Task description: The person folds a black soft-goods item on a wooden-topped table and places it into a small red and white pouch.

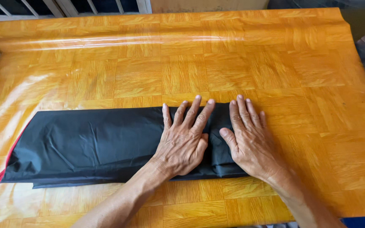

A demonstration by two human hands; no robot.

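Two open hands, our left hand [182, 141] and right hand [250, 139], are pressing flat on the folded black cloth [89, 145] near the table's [275, 63] front edge, best smoothing outward evenly.

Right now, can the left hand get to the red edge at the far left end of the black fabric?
Probably yes. The left hand lies flat on the folded black fabric, and between it and the red edge there is only smooth cloth on the orange table; nothing blocks a slide leftward, though the arm must stretch.

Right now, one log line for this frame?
left hand: flat on folded black fabric | right hand: flat on its right end | surface: orange wood-pattern table cover
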